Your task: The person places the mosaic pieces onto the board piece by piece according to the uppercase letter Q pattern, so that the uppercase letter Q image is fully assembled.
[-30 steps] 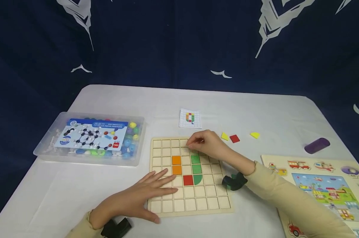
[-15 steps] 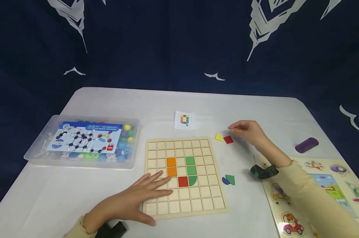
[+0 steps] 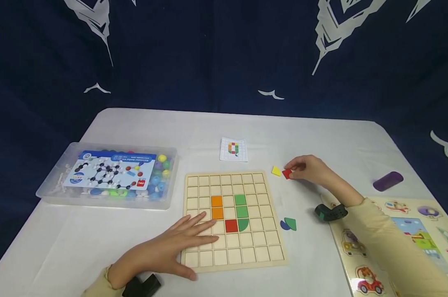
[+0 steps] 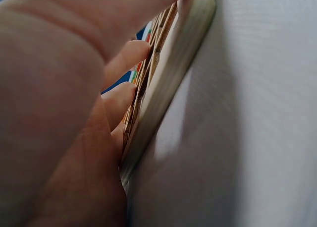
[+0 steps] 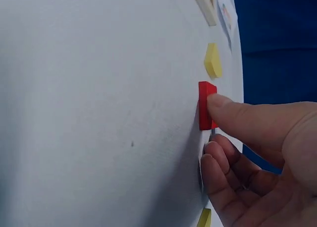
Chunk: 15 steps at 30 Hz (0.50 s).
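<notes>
My right hand [image 3: 308, 170] pinches a red square tile [image 3: 287, 173] by its edges on the white table. In the right wrist view the thumb lies on the red tile [image 5: 205, 106], and the other fingers curl below it. A yellow tile [image 3: 276, 170] sits just left of the red one. My left hand [image 3: 179, 245] rests with spread fingers on the left edge of a wooden grid board [image 3: 257, 260]. On the board are two orange tiles [image 3: 217, 207], another red tile, two green squares [image 3: 240, 206] and a green rounded tile [image 3: 243, 225].
A pattern card [image 3: 233, 149] lies behind the board. Blue and green pieces [image 3: 290, 223] are on its right. A clear box [image 3: 106, 175] of molecular model parts stands left. A picture puzzle board [image 3: 351, 264] and a purple cylinder [image 3: 388, 181] lie right. Another yellow piece [image 5: 204, 218] shows in the right wrist view.
My right hand has left the top of the grid board, moved right over the table and come down onto the red tile. The left hand stays on the board.
</notes>
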Motion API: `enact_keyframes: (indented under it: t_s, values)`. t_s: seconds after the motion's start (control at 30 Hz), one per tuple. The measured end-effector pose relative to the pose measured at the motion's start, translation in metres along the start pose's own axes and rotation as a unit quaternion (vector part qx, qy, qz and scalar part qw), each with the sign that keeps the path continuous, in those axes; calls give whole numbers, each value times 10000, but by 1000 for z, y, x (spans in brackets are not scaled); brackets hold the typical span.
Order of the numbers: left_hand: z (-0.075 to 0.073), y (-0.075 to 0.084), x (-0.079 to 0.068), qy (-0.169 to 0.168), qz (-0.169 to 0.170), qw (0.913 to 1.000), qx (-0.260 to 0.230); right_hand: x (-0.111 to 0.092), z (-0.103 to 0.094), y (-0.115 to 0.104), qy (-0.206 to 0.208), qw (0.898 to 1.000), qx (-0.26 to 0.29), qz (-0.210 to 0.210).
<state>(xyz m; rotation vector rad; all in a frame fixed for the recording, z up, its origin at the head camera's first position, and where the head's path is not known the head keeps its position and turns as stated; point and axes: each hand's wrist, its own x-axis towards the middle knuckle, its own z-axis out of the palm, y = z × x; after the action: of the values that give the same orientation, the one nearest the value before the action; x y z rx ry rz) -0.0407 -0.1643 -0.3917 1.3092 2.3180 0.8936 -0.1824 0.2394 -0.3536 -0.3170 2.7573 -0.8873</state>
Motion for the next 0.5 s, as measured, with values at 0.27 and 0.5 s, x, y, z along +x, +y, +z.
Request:
enact_keyframes:
  t_s: [0.27,0.5]
  values:
    - [2,-1,-3,-5,55,10000,11,-1,5,4,-30,9994,-266,-214]
    - [-2,0,0,13,108,9999,128,-4,-5,-6,164,9989,-147,-404]
